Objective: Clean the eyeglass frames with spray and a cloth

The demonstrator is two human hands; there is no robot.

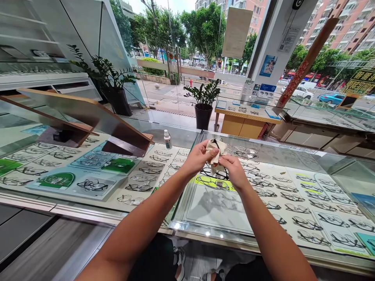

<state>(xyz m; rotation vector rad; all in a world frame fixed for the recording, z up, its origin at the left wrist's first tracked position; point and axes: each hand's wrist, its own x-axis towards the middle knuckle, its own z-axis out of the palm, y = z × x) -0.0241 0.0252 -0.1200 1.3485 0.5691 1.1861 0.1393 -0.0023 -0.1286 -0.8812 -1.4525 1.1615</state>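
Note:
Above the glass counter, my left hand (pixel 199 157) is closed on a cream cleaning cloth (pixel 222 147), thumb pressed on its front. A dark piece of an eyeglasses frame (pixel 216 143) pokes out at the top of the folds; the cloth covers most of the eyeglasses. Close by on the right, my right hand (pixel 233 170) pinches with thumb and fingers at the cloth's lower edge, where the eyeglasses are wrapped. Its exact grip is partly hidden. Dark-rimmed eyeglasses show just below both hands; whether they lie under the glass I cannot tell.
A small white spray bottle (pixel 167 139) stands on the counter to the left. Wooden-framed tilted mirrors (pixel 88 117) rise further left. Rows of eyeglasses (pixel 307 223) fill the glass display case (pixel 187 224). Beyond are potted plants (pixel 203 113) and a wooden display table (pixel 246 124).

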